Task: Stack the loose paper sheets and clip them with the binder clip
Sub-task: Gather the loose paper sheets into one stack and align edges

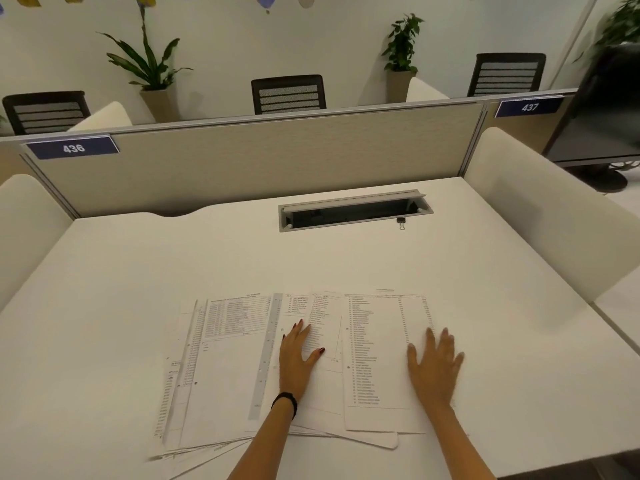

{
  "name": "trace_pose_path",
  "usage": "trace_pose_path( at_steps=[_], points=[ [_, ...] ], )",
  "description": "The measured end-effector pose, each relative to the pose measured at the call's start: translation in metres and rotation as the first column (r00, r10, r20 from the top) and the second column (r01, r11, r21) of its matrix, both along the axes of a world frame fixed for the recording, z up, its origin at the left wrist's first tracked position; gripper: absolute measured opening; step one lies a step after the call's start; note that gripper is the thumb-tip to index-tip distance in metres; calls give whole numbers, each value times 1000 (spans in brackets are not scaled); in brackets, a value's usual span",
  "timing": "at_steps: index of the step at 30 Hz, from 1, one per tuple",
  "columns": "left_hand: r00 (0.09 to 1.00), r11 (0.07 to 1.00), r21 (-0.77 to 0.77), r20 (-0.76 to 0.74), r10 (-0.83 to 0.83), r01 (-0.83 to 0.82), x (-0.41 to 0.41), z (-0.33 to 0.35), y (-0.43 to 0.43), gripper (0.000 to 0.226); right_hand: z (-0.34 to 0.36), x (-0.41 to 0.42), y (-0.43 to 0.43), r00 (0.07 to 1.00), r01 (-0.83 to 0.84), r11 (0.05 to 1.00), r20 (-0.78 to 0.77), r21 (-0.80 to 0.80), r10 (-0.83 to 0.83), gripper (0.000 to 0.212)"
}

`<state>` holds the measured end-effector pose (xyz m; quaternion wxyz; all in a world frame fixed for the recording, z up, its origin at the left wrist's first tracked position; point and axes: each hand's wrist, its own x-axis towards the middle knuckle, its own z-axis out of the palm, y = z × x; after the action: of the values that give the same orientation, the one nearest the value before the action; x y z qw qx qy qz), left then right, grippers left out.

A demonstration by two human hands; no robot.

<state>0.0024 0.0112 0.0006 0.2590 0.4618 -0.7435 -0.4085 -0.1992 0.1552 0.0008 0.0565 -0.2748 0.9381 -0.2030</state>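
Note:
Several printed paper sheets (pixel 228 368) lie fanned out and overlapping on the near part of the white desk (pixel 138 271). My left hand (pixel 298 355) rests flat on the middle sheets, fingers straight. Over to the right, my right hand (pixel 434 363) lies flat with spread fingers on the edge of the rightmost sheet (pixel 377 358). A small black binder clip (pixel 401 222) sits far off on the desk, just in front of the cable tray's right end, apart from both hands.
An open cable tray (pixel 353 211) is sunk into the desk at the back. A beige divider panel (pixel 259 161) closes the far side. White side screens (pixel 540 209) flank the desk; a dark monitor (pixel 602 116) stands at the far right.

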Motion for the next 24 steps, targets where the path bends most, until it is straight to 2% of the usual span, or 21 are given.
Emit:
trace_pose_path(
  at_steps=[2,4,6,9,12,15,19,24],
  points=[
    [1000,1000,9,-4,3,-3,-1,1,1,58,-1,16,-8,1000,-19,1000,-6,23,19,79],
    [1000,1000,12,-2,4,-3,-1,2,2,57,-2,30,-15,1000,-21,999,2,32,21,81],
    [1000,1000,4,4,8,-8,-1,4,2,55,-1,41,-21,999,-28,999,32,33,27,75],
    [1000,1000,-3,23,4,-4,-2,8,1,49,2,46,-25,996,-46,999,79,-15,47,53],
    [997,1000,-8,71,-15,16,-4,14,-6,40,8,34,-23,995,-32,986,92,-166,48,50],
    [998,1000,-2,57,29,-29,-7,18,-12,31,9,24,-16,992,-30,982,117,-186,53,49],
    [994,986,153,-79,81,-68,-15,27,-13,31,2,28,-13,988,-92,978,106,-187,113,48],
    [991,951,308,-118,68,-29,-25,32,-9,47,1,37,-19,990,-59,972,111,-227,87,47]
  ],
)
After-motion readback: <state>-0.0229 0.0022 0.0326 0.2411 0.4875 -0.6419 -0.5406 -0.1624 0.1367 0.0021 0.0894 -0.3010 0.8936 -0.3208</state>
